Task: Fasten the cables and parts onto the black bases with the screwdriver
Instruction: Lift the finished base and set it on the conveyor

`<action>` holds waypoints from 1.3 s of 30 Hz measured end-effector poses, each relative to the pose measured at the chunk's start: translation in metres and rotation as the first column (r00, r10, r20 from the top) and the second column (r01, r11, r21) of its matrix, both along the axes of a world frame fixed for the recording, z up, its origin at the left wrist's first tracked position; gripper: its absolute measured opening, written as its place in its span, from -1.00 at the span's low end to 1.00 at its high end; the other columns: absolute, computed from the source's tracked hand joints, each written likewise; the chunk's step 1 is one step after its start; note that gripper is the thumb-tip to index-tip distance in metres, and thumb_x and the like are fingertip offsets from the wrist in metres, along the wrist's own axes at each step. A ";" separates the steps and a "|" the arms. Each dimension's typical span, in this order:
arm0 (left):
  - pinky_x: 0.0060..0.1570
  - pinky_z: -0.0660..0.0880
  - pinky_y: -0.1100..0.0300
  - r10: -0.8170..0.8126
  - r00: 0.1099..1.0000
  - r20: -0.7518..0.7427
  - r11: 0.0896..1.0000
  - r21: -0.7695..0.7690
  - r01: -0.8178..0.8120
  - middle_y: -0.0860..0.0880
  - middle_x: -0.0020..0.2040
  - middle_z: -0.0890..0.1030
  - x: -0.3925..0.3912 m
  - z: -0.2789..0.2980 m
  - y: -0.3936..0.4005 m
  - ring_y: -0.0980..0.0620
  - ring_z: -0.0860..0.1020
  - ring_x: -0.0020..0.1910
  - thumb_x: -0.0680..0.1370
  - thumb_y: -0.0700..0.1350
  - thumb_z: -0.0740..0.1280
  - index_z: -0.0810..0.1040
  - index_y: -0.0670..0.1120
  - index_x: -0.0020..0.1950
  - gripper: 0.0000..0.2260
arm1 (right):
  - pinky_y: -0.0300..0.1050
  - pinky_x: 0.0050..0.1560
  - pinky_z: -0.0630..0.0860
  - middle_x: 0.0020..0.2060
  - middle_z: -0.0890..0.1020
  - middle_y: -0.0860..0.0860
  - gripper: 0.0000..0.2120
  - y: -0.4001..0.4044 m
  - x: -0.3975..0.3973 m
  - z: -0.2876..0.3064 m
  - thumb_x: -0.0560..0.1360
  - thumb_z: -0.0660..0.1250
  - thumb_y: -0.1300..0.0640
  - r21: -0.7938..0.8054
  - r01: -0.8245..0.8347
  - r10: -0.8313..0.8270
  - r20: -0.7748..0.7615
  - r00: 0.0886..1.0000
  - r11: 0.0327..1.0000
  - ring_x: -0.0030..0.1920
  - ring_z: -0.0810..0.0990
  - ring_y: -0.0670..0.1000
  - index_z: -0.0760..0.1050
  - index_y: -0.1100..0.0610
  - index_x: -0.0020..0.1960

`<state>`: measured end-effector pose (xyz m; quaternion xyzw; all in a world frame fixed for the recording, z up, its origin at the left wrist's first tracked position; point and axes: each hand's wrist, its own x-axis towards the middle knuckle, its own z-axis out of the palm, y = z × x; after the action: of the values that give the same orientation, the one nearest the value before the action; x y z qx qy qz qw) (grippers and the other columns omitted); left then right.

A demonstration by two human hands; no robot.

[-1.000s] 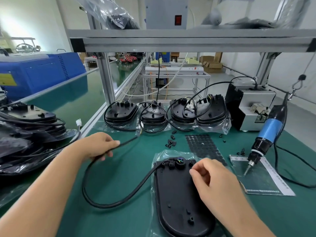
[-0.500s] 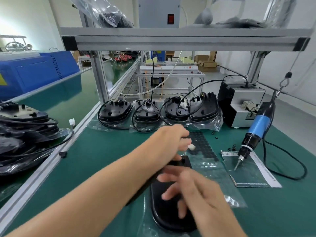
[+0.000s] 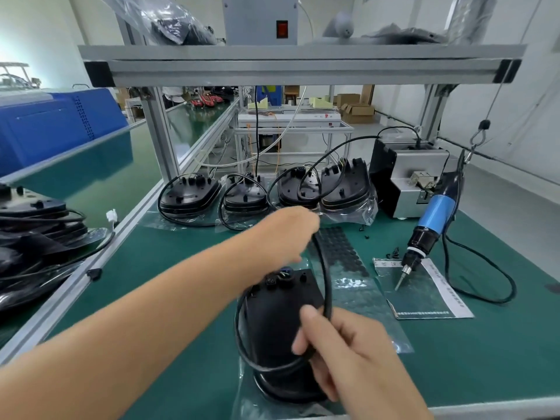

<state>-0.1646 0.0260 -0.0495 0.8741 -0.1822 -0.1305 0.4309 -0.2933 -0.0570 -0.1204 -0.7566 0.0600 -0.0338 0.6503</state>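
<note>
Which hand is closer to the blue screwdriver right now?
Right. The right hand grips the cable at the near base, below-left of the blue screwdriver. The left hand holds the cable farther left.

Black base (image 3: 274, 313): matt black plastic, smooth.
Cable (image 3: 324, 268): black rubbery sheath, slight sheen.
Desk (image 3: 181, 268): matt green mat, brushed aluminium edge.
Screwdriver (image 3: 431, 221): glossy blue and black plastic, metal tip.
Bag (image 3: 357, 286): clear glossy film.
Frame (image 3: 303, 66): grey matt metal.
</note>
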 end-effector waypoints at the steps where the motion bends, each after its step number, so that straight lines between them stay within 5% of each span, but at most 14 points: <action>1: 0.15 0.51 0.01 -0.044 0.999 -0.008 0.995 0.088 0.044 -0.08 0.02 0.55 0.005 0.002 0.009 -0.07 0.53 -0.02 0.64 -0.20 0.14 0.47 -0.24 0.31 -0.71 | -0.24 -0.43 0.37 -0.58 0.48 0.02 -0.69 -0.005 0.000 -0.003 0.46 0.31 -0.11 -0.071 0.048 -0.049 -0.010 0.999 0.996 -0.54 0.44 -0.06 0.54 0.08 -0.33; 4: -0.01 0.59 -0.02 -0.258 0.960 0.106 0.882 0.432 0.190 -0.08 -0.09 0.70 0.022 -0.002 0.035 -0.05 0.63 -0.18 0.57 -0.17 0.23 0.60 -0.12 0.12 -0.80 | -0.17 -0.19 0.48 -0.39 0.59 -0.14 -0.75 -0.019 0.004 -0.016 0.45 0.30 -0.15 -0.362 0.191 -0.209 -0.011 0.978 0.912 -0.34 0.52 -0.14 0.44 0.02 -0.23; 7: -0.13 0.56 0.09 -0.363 0.883 0.296 0.742 0.666 0.082 0.06 -0.30 0.63 0.033 -0.021 0.050 0.03 0.60 -0.20 0.57 0.01 0.30 0.65 -0.03 -0.03 -0.83 | -0.22 -0.08 0.44 -0.18 0.55 -0.22 -0.69 -0.020 0.006 -0.022 0.38 0.19 -0.35 -0.558 0.233 -0.268 0.019 0.963 0.796 -0.19 0.50 -0.24 0.37 -0.15 -0.09; 10: -0.23 0.41 0.15 -0.384 0.803 0.455 0.655 0.748 -0.111 0.08 -0.32 0.47 0.041 -0.040 0.062 -0.01 0.48 -0.17 0.53 0.29 0.21 0.57 0.00 -0.20 -0.61 | -0.12 0.03 0.43 -0.03 0.52 -0.26 -0.59 -0.022 0.012 -0.026 0.39 0.05 -0.42 -0.630 0.135 -0.233 -0.075 0.970 0.765 -0.01 0.53 -0.18 0.28 -0.25 0.14; 13: -0.20 0.39 0.12 -0.293 0.801 0.522 0.675 0.707 -0.213 0.06 -0.22 0.48 0.043 -0.058 0.079 -0.01 0.46 -0.12 0.43 0.47 0.02 0.57 0.03 -0.25 -0.42 | -0.09 0.06 0.43 -0.07 0.56 -0.18 -0.57 -0.023 0.022 -0.029 0.49 0.04 -0.34 -0.687 0.068 -0.181 -0.094 0.979 0.723 0.03 0.54 -0.06 0.22 -0.24 0.30; 15: -0.32 0.37 0.17 -0.066 0.903 0.424 0.712 0.654 -0.255 0.04 -0.36 0.51 0.039 -0.071 0.088 -0.01 0.51 -0.28 0.38 0.52 -0.08 0.43 -0.06 -0.35 -0.32 | -0.10 0.03 0.44 -0.15 0.55 -0.18 -0.59 -0.022 0.032 -0.029 0.54 0.09 -0.27 -0.672 0.040 -0.152 -0.110 0.982 0.740 -0.01 0.54 -0.08 0.24 -0.19 0.34; 17: -0.23 0.50 0.18 0.148 0.964 0.222 0.805 0.540 -0.248 0.01 -0.49 0.56 0.036 -0.086 0.095 0.01 0.57 -0.42 0.45 0.49 -0.06 0.41 -0.10 -0.33 -0.33 | -0.11 0.01 0.47 -0.20 0.56 -0.17 -0.63 -0.016 0.043 -0.030 0.57 0.13 -0.18 -0.627 0.019 -0.122 -0.121 0.985 0.779 -0.08 0.54 -0.14 0.28 -0.16 0.35; 19: -0.19 0.55 0.18 0.320 0.947 -0.025 0.923 0.233 -0.306 0.01 -0.51 0.56 0.035 -0.097 0.106 0.02 0.55 -0.48 0.54 0.38 0.03 0.40 -0.12 -0.30 -0.41 | -0.12 -0.09 0.49 -0.25 0.57 -0.15 -0.67 -0.005 0.060 -0.033 0.59 0.14 -0.10 -0.585 0.019 -0.097 -0.103 0.990 0.811 -0.16 0.56 -0.15 0.32 -0.12 0.34; 21: -0.32 0.54 0.22 0.379 0.880 -0.287 0.889 -0.151 -0.433 -0.01 -0.36 0.58 0.031 -0.100 0.117 0.04 0.53 -0.38 0.55 0.31 0.16 0.52 -0.11 -0.21 -0.51 | -0.13 -0.19 0.43 -0.26 0.56 -0.15 -0.67 0.010 0.081 -0.036 0.60 0.13 -0.04 -0.545 0.041 -0.087 -0.060 0.994 0.837 -0.16 0.55 -0.10 0.35 -0.06 0.35; 23: -0.38 0.52 0.27 0.330 0.860 -0.390 0.780 -0.401 -0.481 0.01 -0.19 0.67 0.026 -0.101 0.127 0.09 0.60 -0.28 0.49 0.22 0.34 0.65 -0.14 -0.08 -0.59 | -0.08 -0.07 0.42 -0.04 0.59 -0.02 -0.62 0.025 0.103 -0.039 0.61 0.12 -0.02 -0.512 0.065 -0.087 -0.019 0.996 0.856 0.02 0.54 0.02 0.33 -0.02 0.42; 26: -0.25 0.58 0.25 0.209 0.901 -0.379 0.642 -0.642 -0.419 -0.08 0.01 0.71 0.019 -0.103 0.139 0.04 0.69 -0.09 0.34 0.06 0.50 0.67 -0.10 0.08 -0.61 | -0.08 0.10 0.39 0.14 0.57 0.00 -0.60 0.044 0.133 -0.041 0.62 0.14 -0.04 -0.429 0.095 -0.092 0.027 0.995 0.898 0.16 0.50 0.03 0.33 -0.02 0.44; 30: 0.00 0.60 0.06 0.145 0.908 -0.392 0.544 -0.735 -0.404 -0.04 0.21 0.63 0.020 -0.114 0.152 -0.08 0.62 0.16 0.42 -0.08 0.52 0.50 0.15 0.30 -0.52 | -0.30 -0.21 0.32 -0.15 0.50 -0.27 -0.68 0.061 0.162 -0.047 0.62 0.15 -0.06 -0.392 0.063 -0.047 0.051 0.998 0.918 -0.17 0.47 -0.24 0.41 -0.07 0.34; 34: 0.02 0.61 -0.01 0.315 0.858 -0.405 0.477 -0.714 -0.512 0.08 0.21 0.62 0.027 -0.118 0.161 -0.03 0.65 0.09 0.37 0.00 0.54 0.28 0.39 0.38 -0.30 | -0.17 -0.07 0.33 0.03 0.59 -0.11 -0.69 0.078 0.178 -0.045 0.61 0.15 -0.09 -0.350 -0.044 0.067 0.055 0.996 0.936 -0.03 0.48 -0.11 0.45 -0.06 0.30; 39: 0.16 0.56 0.01 0.581 0.785 -0.216 0.428 -0.739 -0.520 0.14 0.20 0.62 0.038 -0.112 0.184 0.09 0.62 0.14 0.47 -0.06 0.43 0.21 0.25 0.50 -0.32 | -0.02 0.03 0.50 -0.07 0.62 -0.08 -0.70 0.107 0.193 -0.035 0.55 0.22 -0.16 -0.171 -0.154 0.178 0.137 0.974 0.973 -0.02 0.59 -0.06 0.46 -0.20 0.27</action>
<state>-0.1269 0.2095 -0.1616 0.6196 0.0606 0.1389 0.7701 -0.1000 0.0503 -0.1553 -0.8037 -0.0562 -0.0411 0.5910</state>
